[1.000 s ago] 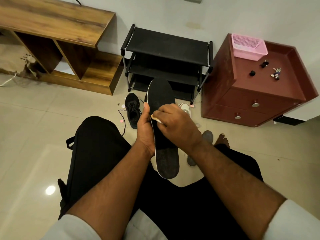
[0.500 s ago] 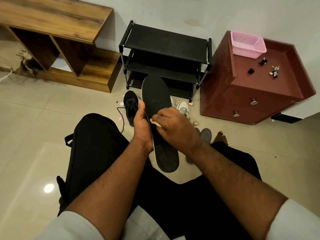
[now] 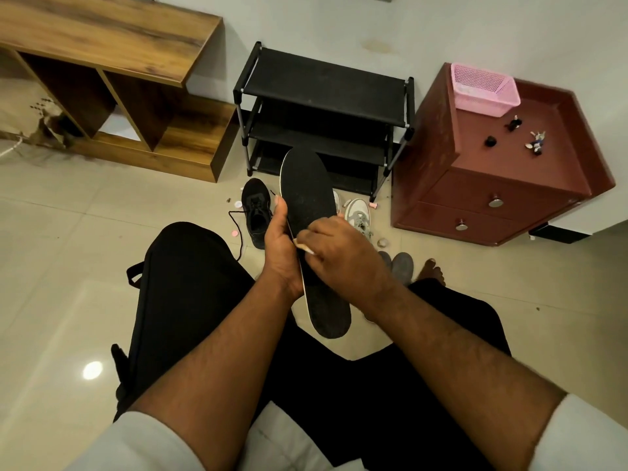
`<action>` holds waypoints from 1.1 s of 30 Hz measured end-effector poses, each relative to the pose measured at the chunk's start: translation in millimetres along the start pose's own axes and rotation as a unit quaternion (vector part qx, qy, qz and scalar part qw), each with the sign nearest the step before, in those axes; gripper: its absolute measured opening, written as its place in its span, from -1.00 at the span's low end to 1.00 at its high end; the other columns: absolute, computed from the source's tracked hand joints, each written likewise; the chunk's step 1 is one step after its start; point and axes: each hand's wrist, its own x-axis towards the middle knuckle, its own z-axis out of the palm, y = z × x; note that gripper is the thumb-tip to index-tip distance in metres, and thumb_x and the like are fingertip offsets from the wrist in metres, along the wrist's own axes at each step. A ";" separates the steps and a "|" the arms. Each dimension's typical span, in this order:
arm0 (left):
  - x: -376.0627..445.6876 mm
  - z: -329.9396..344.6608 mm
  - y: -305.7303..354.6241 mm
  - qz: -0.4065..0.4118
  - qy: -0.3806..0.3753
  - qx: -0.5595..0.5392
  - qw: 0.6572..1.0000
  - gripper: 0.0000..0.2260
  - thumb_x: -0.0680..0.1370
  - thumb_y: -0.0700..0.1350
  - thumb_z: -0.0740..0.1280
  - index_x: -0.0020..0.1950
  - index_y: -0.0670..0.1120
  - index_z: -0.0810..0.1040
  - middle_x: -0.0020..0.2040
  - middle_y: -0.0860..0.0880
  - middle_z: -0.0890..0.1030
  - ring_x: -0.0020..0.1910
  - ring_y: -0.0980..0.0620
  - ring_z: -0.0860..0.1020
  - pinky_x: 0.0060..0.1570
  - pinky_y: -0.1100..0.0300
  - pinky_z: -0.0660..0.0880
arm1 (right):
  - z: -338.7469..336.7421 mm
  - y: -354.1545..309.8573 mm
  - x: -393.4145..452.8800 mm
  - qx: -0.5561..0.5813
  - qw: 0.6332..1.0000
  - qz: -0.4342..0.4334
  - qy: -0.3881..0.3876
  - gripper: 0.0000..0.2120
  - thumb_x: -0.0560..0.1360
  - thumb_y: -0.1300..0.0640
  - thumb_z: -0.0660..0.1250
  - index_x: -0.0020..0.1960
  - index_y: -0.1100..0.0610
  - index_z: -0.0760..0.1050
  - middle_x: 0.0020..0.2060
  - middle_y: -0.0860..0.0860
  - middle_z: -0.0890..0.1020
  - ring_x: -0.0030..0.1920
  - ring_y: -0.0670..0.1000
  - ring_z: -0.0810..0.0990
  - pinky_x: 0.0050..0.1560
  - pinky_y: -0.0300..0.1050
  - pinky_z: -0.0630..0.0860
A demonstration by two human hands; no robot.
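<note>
Head view, insole, pale pad, black shoe, half-hidden sneaker, rack

Insole in left hand: black, speckled, white rim; scrap under right hand: cream; shoe left of left hand: black; sneaker beyond right hand: white, grey; rack beyond both hands: black; cabinet right of right hand: maroon; basket farther still: pink mesh
</note>
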 end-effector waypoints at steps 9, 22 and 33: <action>2.5 1.8 1.1 0.006 0.015 -0.005 1.000 -0.33 0.60 0.30 0.02 -0.20 -0.11 0.75 -0.15 -0.14 0.70 -0.16 -0.05 0.69 -0.10 0.11 0.63 | -3.2 21.3 -9.6 -0.001 0.998 0.059 0.023 -0.84 0.42 0.31 0.38 0.00 0.24 0.62 -0.14 0.13 0.62 -0.13 0.10 0.56 -0.09 -0.09 0.47; 2.2 3.8 2.6 0.030 0.036 0.018 0.999 -0.35 0.61 0.30 0.01 -0.22 -0.06 0.75 -0.18 -0.09 0.71 -0.17 -0.03 0.69 -0.13 0.10 0.63 | -2.3 28.5 -11.7 0.002 0.995 0.092 0.041 -0.85 0.42 0.29 0.38 -0.02 0.22 0.63 -0.16 0.11 0.63 -0.14 0.09 0.57 -0.12 -0.14 0.46; 4.6 -0.9 0.3 0.010 0.015 -0.037 0.999 -0.32 0.57 0.36 0.06 -0.09 -0.15 0.73 -0.07 -0.22 0.65 -0.05 -0.14 0.59 0.20 -0.03 0.46 | 4.1 22.5 -23.9 -0.005 0.990 0.121 0.070 -0.82 0.37 0.34 0.44 -0.03 0.26 0.64 -0.18 0.15 0.65 -0.17 0.12 0.59 -0.13 -0.03 0.54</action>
